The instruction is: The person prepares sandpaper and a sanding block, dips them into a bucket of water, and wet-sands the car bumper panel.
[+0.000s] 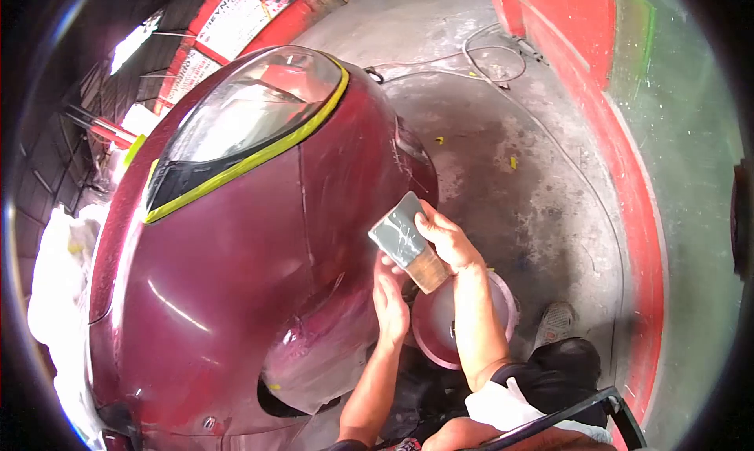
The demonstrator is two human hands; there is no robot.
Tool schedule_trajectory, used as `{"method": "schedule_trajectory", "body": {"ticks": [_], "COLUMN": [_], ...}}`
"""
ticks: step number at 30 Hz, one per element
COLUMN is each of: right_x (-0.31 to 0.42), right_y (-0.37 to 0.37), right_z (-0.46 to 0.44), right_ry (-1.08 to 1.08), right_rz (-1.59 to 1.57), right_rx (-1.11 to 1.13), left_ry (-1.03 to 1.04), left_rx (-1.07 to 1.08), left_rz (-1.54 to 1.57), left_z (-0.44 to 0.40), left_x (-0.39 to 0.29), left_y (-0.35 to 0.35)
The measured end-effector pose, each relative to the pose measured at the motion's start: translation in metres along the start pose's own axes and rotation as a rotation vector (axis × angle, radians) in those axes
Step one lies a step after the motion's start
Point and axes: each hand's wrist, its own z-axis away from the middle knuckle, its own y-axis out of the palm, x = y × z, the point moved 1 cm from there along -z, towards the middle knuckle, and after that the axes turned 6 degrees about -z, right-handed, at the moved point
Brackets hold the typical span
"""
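Observation:
My right hand [452, 243] grips a flat, folded piece that looks like sandpaper [399, 229], with the thumb on top. Its upper part is dark grey with pale wet-looking streaks, and the lower end is brown. Just below and to the left, my left hand [390, 306] has its fingers stretched upward. Some fingertips go behind the sheet, so I cannot tell whether they touch it. Both hands are in front of a dark red car body [228, 270]. Under my right forearm stands a pink-rimmed bucket [512, 300] with cloudy liquid.
Yellow masking tape [259, 170] edges the car window [251, 113]. A long hose or cable [542, 125] runs across the stained concrete floor [479, 168]. On the right is a red and green wall [628, 168]. My shoe [556, 324] is beside the bucket. White plastic sheeting [67, 286] hangs at the left.

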Motion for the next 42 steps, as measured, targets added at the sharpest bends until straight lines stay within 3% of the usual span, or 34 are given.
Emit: {"method": "schedule_trajectory", "body": {"ticks": [2,4,7,13,16,22,23,24,26,28,29,30,33,35,38,40,42], "right_x": [-0.010,-0.002,0.007,0.001,0.005,0.018,0.013,0.015,0.018,0.017,0.014,0.015,0.013,0.018,0.021,0.025,0.028], "right_y": [-0.008,-0.002,0.000,0.010,0.019,0.021,0.015,0.018,0.023,0.018,0.008,0.010,0.009,0.023,0.030,0.036,0.051], "right_z": [0.001,0.002,0.006,0.009,0.009,0.016,0.010,0.011,0.011,0.009,0.008,0.010,0.015,0.020,0.026,0.029,0.033], "right_ry": [-0.067,-0.060,-0.149,-0.219,-0.256,-0.281,-0.433,-0.438,-0.278,-0.264,-0.382,-0.492,-0.377,-0.216,-0.253,-0.295,-0.216], "right_rz": [0.462,0.409,0.715,0.643,0.640,0.576,0.701,0.702,0.703,0.720,0.588,0.448,0.399,0.361,0.608,0.669,0.740], "right_rx": [-0.348,-0.278,-0.245,-0.064,-0.085,-0.268,-0.299,-0.305,-0.426,-0.470,-0.193,0.081,0.020,-0.099,-0.142,-0.083,0.028], "left_ry": [-0.027,-0.020,-0.028,0.017,0.119,0.308,0.319,0.276,0.672,0.768,0.858,0.859,0.857,0.879,0.727,0.651,0.107], "left_rx": [0.043,0.065,0.040,-0.220,-0.175,-0.073,-0.018,0.003,0.041,-0.010,-0.064,-0.066,-0.075,0.015,0.077,0.121,0.075], "left_rz": [0.073,0.158,0.268,0.269,0.078,0.016,0.009,-0.100,-0.535,-0.666,-0.797,-0.798,-0.868,-1.120,-1.159,-0.980,-0.072], "left_z": [-0.019,-0.023,-0.023,-0.033,-0.037,-0.021,-0.016,-0.014,-0.017,-0.016,-0.015,-0.015,-0.017,-0.020,-0.018,-0.021,-0.019], "left_x": [-0.008,-0.032,-0.034,-0.042,-0.044,-0.067,-0.069,-0.066,-0.067,-0.074,-0.077,-0.076,-0.072,-0.072,-0.076,-0.060,-0.051], "left_y": [-0.009,0.002,0.005,-0.001,-0.016,0.002,0.005,0.001,-0.004,-0.004,-0.004,-0.005,-0.010,-0.012,-0.008,-0.019,-0.021]}}
